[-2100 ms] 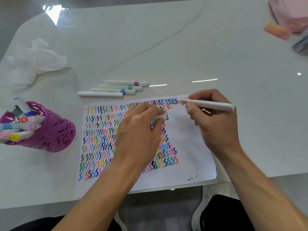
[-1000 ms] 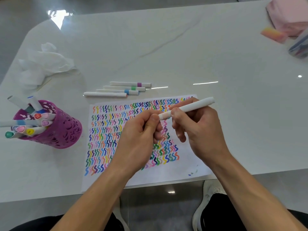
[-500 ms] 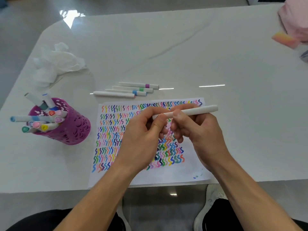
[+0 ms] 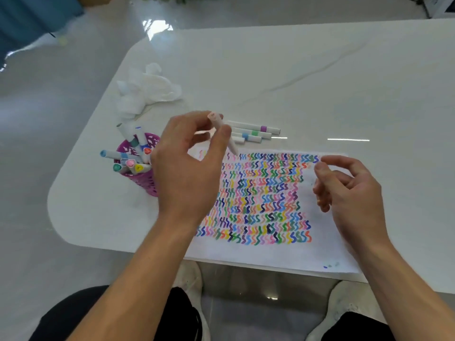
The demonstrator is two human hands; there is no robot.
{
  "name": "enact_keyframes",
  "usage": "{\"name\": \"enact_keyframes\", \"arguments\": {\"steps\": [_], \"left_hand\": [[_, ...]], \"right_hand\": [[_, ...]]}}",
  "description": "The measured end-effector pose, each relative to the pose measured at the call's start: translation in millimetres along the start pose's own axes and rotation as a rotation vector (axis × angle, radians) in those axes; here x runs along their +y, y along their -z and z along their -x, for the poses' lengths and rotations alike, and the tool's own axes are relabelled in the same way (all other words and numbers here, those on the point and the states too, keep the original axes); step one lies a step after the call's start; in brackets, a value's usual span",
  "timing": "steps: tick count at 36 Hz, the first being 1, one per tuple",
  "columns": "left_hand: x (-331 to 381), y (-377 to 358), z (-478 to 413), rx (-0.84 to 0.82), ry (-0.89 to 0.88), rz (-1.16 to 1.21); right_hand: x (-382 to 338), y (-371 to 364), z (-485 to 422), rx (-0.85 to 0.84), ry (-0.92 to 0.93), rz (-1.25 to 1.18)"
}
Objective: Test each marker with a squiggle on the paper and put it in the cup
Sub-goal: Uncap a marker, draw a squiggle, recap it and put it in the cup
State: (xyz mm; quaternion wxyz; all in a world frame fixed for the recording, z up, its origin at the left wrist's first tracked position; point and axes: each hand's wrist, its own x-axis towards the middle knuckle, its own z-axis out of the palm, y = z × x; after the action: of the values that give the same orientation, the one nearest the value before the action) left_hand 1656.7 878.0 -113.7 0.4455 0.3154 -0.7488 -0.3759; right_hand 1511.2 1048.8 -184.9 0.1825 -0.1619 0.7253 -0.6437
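Note:
My left hand (image 4: 189,168) pinches a capped white marker (image 4: 222,132) between thumb and fingers, holding it tilted above the paper's top-left corner, just right of the purple cup (image 4: 145,180). The cup holds several markers with coloured caps. My right hand (image 4: 349,193) hovers over the paper's right side with loosely curled fingers and nothing in it. The white paper (image 4: 283,257) is covered with rows of coloured squiggles. Three white markers (image 4: 256,132) lie side by side on the table beyond the paper, partly hidden by my left hand.
A crumpled white tissue (image 4: 145,89) lies on the white table (image 4: 320,82) behind the cup. The table's front edge runs just under the paper, with my knees and shoes below it. A blue object sits at the top-left corner.
Both hands held the marker over the paper. Now my right hand has let go and drawn back to the right, and my left hand carries the marker left toward the cup.

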Motion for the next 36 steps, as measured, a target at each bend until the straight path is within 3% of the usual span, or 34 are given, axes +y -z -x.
{"name": "enact_keyframes", "arguments": {"steps": [8, 16, 22, 32, 36], "left_hand": [[-9.4, 32.8, -17.6, 0.234, -0.16, -0.251], [-17.4, 41.0, -22.5, 0.191, -0.264, -0.391], [-13.1, 42.8, -21.9, 0.263, -0.319, -0.398], [-21.0, 48.2, -18.4, 0.052, -0.017, -0.525], [-20.2, 47.8, -16.7, 0.006, 0.001, -0.645]], "right_hand": [[0.8, -4.7, 3.1, -0.002, 0.038, 0.11], [0.0, -4.7, 4.5, 0.01, 0.034, 0.137], [0.2, -4.3, 3.3, 0.024, 0.032, 0.147], [1.4, -7.8, 3.0, 0.02, 0.038, 0.147], [1.6, -7.7, 2.7, 0.019, 0.037, 0.153]]}}
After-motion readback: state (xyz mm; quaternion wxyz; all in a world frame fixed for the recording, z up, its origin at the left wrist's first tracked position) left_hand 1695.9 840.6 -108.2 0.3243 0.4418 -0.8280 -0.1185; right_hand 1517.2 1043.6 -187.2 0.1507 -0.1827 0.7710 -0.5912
